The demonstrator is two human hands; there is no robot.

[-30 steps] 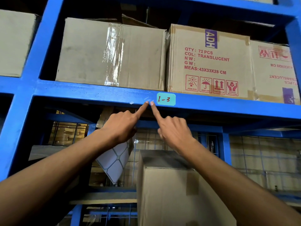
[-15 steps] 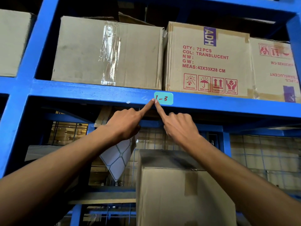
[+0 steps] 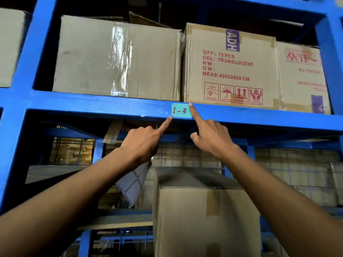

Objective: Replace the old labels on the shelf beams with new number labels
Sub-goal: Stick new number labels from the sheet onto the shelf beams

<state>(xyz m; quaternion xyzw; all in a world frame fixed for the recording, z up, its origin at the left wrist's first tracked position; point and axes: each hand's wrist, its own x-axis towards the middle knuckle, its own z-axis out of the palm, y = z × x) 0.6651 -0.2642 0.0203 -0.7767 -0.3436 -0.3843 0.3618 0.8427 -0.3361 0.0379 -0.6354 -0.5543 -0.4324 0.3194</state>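
Small teal paper label marked "1-3" (image 3: 181, 110) sits on front face of blue steel shelf beam (image 3: 92, 106), long axis along beam. Left hand (image 3: 143, 143) clenched on white label sheet (image 3: 132, 184), forefinger at label's lower-left corner; right hand (image 3: 209, 138) empty, forefinger at upper-right corner, equally near.
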